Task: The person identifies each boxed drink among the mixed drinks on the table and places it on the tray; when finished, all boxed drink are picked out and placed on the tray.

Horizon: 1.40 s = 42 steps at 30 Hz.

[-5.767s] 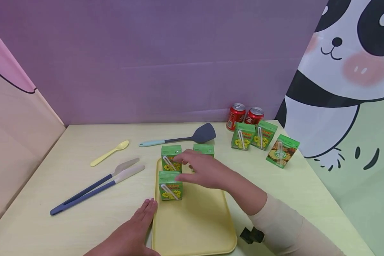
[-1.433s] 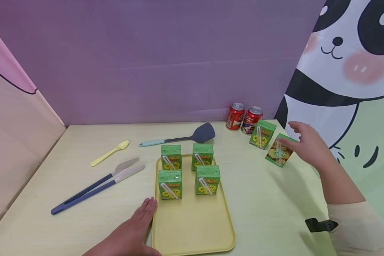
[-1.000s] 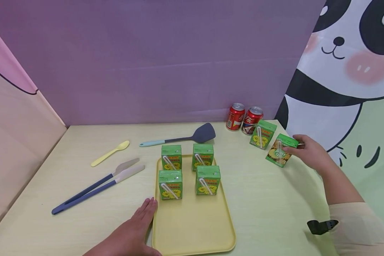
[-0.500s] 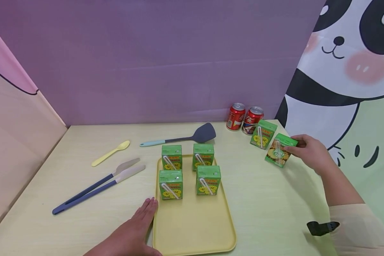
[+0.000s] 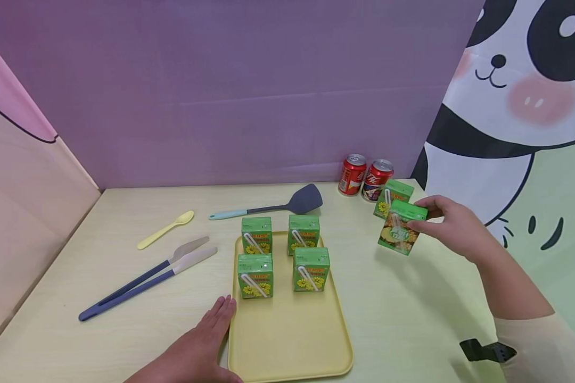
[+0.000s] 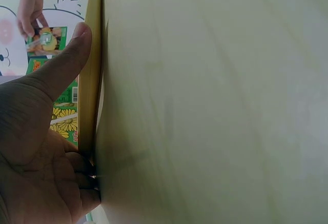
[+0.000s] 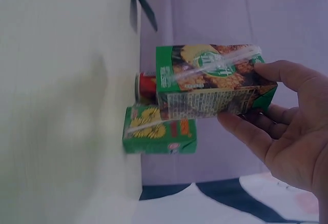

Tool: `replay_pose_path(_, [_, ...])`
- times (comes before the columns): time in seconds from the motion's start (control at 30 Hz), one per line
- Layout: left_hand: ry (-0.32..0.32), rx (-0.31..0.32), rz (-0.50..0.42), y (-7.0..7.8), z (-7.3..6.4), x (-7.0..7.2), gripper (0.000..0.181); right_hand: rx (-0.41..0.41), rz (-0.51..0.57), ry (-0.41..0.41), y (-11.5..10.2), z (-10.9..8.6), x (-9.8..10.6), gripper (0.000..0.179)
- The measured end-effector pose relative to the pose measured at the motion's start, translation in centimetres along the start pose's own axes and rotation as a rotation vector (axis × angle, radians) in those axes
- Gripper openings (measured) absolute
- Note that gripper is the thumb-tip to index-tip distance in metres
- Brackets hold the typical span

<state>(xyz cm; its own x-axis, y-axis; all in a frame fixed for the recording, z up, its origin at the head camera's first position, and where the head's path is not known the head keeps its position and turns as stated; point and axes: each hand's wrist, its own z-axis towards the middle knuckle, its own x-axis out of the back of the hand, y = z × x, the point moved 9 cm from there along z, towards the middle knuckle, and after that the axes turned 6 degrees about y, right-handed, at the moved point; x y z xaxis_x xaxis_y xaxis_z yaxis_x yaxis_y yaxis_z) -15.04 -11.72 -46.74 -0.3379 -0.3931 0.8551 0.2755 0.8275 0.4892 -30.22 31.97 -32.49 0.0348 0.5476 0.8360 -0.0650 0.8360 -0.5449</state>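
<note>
The right hand [image 5: 452, 227] pinches a juice box [image 5: 399, 234] just above the worktop [image 5: 388, 319] with thumb and fingers, while the left hand [image 5: 202, 341], fingers straight, touches the tray [image 5: 289, 338] that holds four green boxes [image 5: 311, 270] between the hands.

Two red cans [image 5: 352, 176] stand right of a spatula [image 5: 302, 201], spoon [image 5: 162, 231] and tongs [image 5: 141, 290].

The head view is bright and mostly crisp, its light source out of sight. Right of the pale-yellow rectangular plastic tray [image 5: 289, 340], the right hand [image 5: 452, 229] throws a soft shadow on the pale wood-grain worktop [image 5: 388, 330]. In the dimmer left wrist view, the left hand [image 6: 36, 142] against the tray darkens; the worktop farthest from it bleaches. The right wrist view looks hazy.
</note>
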Motion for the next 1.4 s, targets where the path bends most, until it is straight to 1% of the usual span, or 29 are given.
replay_pose_path(0.13, [0.0,-0.006,-0.002,0.1,0.0,0.0,0.139,0.052,-0.012,-0.031,-2.6,-1.5,-0.7,0.062])
replay_pose_path(0.27, [-0.002,-0.012,-0.002,0.2,0.0,0.0,0.138,0.124,0.015,-0.068,-5.3,-3.4,-1.7,0.054])
replay_pose_path(0.43, [-0.015,0.002,-0.004,0.0,0.0,-0.1,0.139,0.227,0.101,-0.113,-8.5,-5.9,-3.2,0.042])
replay_pose_path(0.6, [-0.022,0.001,-0.005,0.0,0.0,-0.1,0.139,0.255,0.235,-0.215,-11.0,-8.3,-5.4,0.042])
replay_pose_path(0.67, [-0.022,0.0,-0.001,0.0,0.0,-0.1,0.139,0.274,0.266,-0.252,-12.0,-9.2,-6.4,0.041])
replay_pose_path(0.73, [-0.026,0.005,-0.004,0.0,0.0,-0.2,0.139,0.311,0.276,-0.272,-13.1,-9.9,-7.3,0.04])
replay_pose_path(0.83, [-0.033,0.014,-0.007,0.0,0.0,-0.2,0.139,0.352,0.266,-0.28,-14.5,-10.7,-8.7,0.038])
replay_pose_path(0.9, [-0.037,0.021,-0.01,-0.1,0.0,-0.3,0.139,0.364,0.274,-0.29,-15.3,-11.2,-9.6,0.038])
replay_pose_path(1.07, [-0.034,0.018,-0.013,-0.1,0.0,-0.2,0.138,0.349,0.315,-0.341,-17.3,-12.0,-12.4,0.039])
replay_pose_path(1.2, [-0.038,0.029,-0.02,-0.2,-0.1,-0.2,0.139,0.364,0.35,-0.383,-18.7,-12.3,-14.6,0.037])
replay_pose_path(1.33, [-0.037,0.039,-0.032,-0.2,0.0,-0.2,0.14,0.41,0.353,-0.398,-19.9,-12.3,-16.4,0.036])
replay_pose_path(1.4, [-0.03,0.029,-0.036,-0.1,0.0,-0.1,0.14,0.444,0.326,-0.384,-20.3,-12.2,-17.1,0.036])
